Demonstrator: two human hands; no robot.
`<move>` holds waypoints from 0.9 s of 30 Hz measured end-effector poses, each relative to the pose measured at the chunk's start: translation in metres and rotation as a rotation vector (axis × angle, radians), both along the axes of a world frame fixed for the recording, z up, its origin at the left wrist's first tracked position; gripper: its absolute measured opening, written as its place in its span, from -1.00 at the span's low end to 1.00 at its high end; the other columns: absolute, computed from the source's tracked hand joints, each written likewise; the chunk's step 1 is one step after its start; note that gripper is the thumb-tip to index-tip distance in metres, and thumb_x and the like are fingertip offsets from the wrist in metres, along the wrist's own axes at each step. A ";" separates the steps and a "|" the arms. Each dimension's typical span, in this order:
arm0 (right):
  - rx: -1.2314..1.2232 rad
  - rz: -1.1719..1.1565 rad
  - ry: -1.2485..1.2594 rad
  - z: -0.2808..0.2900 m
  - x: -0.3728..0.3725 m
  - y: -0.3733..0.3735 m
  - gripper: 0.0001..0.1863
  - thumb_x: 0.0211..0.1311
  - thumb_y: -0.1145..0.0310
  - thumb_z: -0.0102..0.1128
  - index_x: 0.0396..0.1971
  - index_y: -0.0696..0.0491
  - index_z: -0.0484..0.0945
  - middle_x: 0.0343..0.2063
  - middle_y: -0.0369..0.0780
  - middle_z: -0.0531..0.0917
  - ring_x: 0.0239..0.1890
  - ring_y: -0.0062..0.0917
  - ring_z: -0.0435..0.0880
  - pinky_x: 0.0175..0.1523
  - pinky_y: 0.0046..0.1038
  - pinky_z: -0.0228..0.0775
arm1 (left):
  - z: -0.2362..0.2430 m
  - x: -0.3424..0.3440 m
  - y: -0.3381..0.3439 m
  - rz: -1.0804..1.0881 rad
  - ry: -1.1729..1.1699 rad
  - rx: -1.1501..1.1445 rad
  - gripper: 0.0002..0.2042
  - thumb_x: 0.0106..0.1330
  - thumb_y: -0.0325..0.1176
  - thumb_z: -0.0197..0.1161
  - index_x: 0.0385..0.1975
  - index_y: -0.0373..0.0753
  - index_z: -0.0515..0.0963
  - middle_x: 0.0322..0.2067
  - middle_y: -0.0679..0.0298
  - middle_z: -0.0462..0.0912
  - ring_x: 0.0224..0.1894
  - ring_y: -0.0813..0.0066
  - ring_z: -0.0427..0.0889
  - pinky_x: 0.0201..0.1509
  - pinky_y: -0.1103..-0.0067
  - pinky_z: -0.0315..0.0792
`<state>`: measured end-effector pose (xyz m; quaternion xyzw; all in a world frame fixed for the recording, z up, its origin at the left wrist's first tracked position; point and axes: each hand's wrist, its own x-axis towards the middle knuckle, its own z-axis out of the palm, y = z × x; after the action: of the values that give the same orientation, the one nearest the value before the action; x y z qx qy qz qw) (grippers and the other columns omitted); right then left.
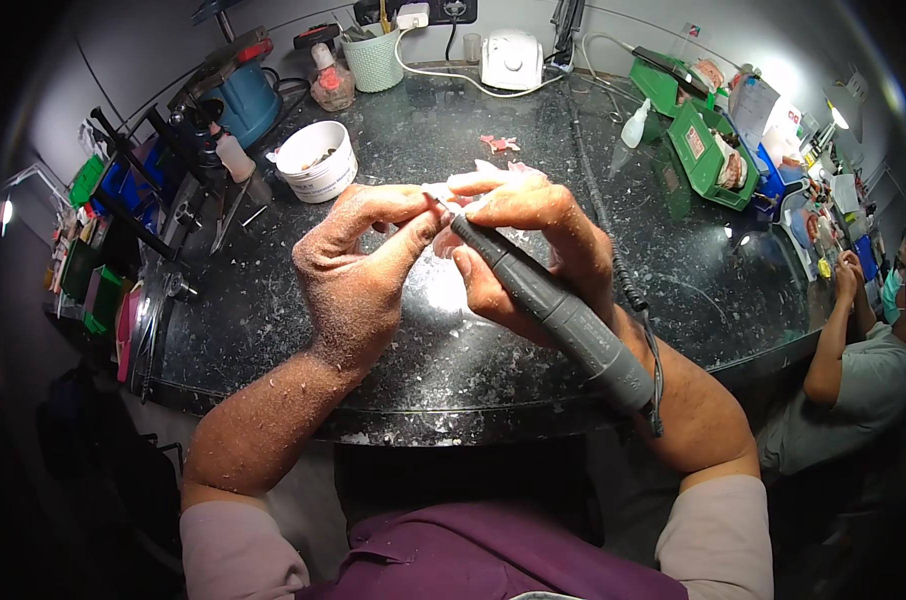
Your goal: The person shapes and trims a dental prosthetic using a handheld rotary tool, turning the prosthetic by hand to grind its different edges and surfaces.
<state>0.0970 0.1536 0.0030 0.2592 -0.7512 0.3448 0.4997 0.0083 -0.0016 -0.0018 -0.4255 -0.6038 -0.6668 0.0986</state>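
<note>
Left hand [358, 260] closed in a fingertip pinch on a small pale piece [437, 190] — mostly hidden. Right hand [548, 225] wraps a black rotary handpiece [555, 312] pen-style, tip at the piece, over the counter [713, 285]; hands set close, probably for steadiness. Counter's black, dust-speckled — pink scraps [500, 144] far side. Grey wall [653, 28] behind, co-worker [858, 375] right.

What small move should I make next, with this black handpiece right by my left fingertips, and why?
Probably ease the black handpiece in your right hand slightly away from your left hand: its slim tip sits right by that hand's thumb and forefinger, and the pale piece there is mostly hidden, so a clearer look seems wise.
</note>
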 end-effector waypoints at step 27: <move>-0.083 -0.040 -0.025 -0.004 -0.002 0.003 -0.58 0.03 0.43 0.49 -0.11 0.06 0.50 -0.18 -0.17 0.68 -0.08 -0.45 0.71 0.21 -0.17 0.44 | 0.003 0.004 0.001 -0.047 -0.098 0.036 -0.85 0.17 -0.64 0.39 -0.28 -0.34 0.66 -0.24 0.19 0.71 -0.13 0.50 0.66 0.02 0.58 0.55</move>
<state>0.0950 0.1565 -0.0009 0.2189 -0.7472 0.3689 0.5076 0.0126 -0.0002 0.0010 -0.4044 -0.5856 -0.6998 0.0611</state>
